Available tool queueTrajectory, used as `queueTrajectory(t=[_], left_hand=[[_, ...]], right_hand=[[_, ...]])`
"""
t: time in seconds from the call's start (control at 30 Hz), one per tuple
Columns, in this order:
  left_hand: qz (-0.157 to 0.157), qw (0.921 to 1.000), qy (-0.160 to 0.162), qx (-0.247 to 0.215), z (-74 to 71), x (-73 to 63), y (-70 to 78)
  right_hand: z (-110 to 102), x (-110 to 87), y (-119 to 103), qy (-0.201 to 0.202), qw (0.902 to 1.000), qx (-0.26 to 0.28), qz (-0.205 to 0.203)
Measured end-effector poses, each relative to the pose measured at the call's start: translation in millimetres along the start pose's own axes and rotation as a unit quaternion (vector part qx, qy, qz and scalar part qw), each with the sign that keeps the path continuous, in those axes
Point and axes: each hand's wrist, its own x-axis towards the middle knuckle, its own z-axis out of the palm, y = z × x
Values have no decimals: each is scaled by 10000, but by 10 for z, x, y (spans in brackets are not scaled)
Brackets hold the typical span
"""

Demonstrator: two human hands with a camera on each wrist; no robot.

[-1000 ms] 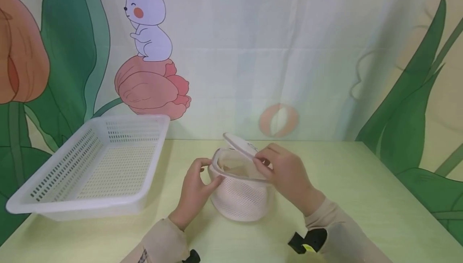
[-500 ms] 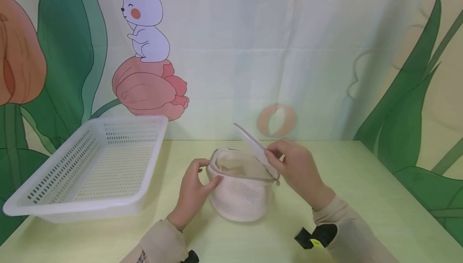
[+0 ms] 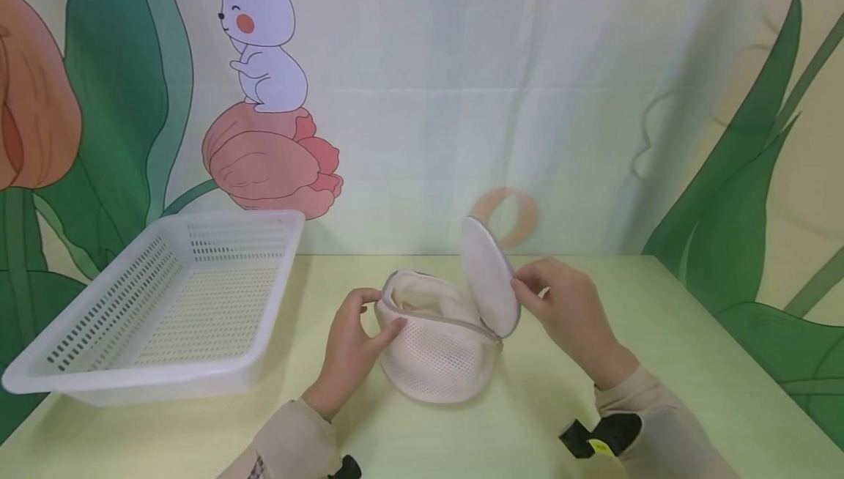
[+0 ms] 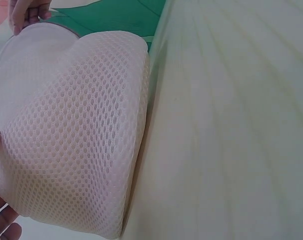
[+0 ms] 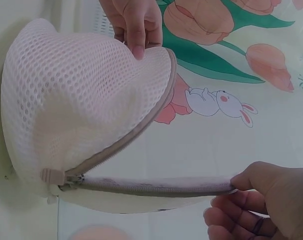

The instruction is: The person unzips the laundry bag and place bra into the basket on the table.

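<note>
A pale pink mesh laundry bag [image 3: 438, 365] stands on the table in the head view, its round zippered lid [image 3: 489, 277] raised on the right side. My left hand [image 3: 352, 351] grips the bag's left rim between thumb and fingers. With thumb and index finger, my right hand [image 3: 574, 314] pinches the lid's edge and holds it nearly upright. The right wrist view shows the zip slider [image 5: 74, 178] at the corner where lid and bag join. Through the opening a cream inside shows; whether anything lies in it, I cannot tell.
A white slotted plastic basket [image 3: 264, 362] stands to the left on the pale green table [image 3: 593, 420]. Behind the table hangs a printed cloth [image 3: 409, 135] with a rabbit and tulips. Dark cameras are strapped to both wrists.
My right hand has moved right, swinging the lid up from over the opening to nearly upright, so the mouth is wider. My left hand has kept its grip on the rim.
</note>
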Motion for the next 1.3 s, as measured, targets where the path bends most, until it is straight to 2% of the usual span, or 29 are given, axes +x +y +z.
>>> queueTrajectory(t=[0.4,0.73,1.03,1.3], left_hand=[[-44,10000,-56,36,-11,9,22],[-99,9999,-89,41,-1,8,30],[-96,9998,-60,181,3,1,58],[-235,9992,2,319,46,-41,91]], right_hand=[[-81,-117,157,-49,9992,-56,397],[-128,-202,263,-259,9962,-147,813],[-161,-301,368,-415,9925,-222,1132],[-154,-391,436,-576,9868,-291,1483]])
